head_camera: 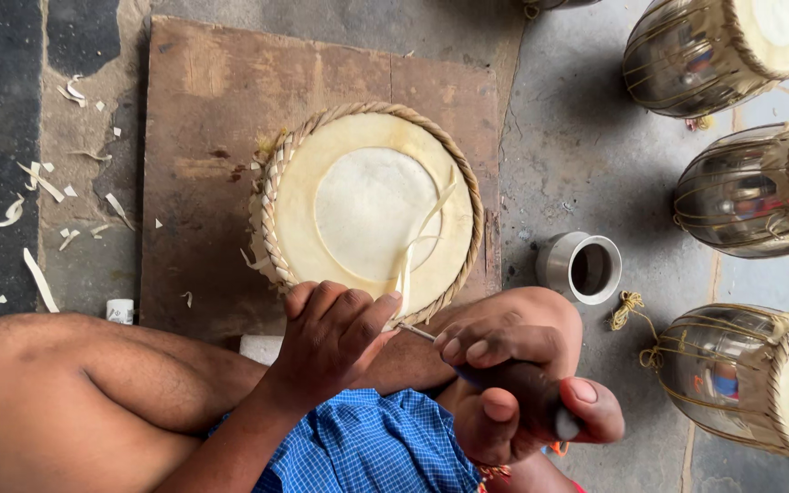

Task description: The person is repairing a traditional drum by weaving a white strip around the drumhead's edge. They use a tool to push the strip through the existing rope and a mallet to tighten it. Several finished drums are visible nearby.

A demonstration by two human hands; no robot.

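At drumhead (372, 210) near rim, both hands (331, 342) w/ tool (417, 332).

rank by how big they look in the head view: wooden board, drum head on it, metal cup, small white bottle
1. wooden board
2. drum head
3. metal cup
4. small white bottle, partly hidden by the leg

All sit on the floor at similar depth, so the order looks reliable.

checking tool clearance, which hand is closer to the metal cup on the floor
Right. The right hand sits just below-left of the metal cup; the left hand is farther left, by the drum head.
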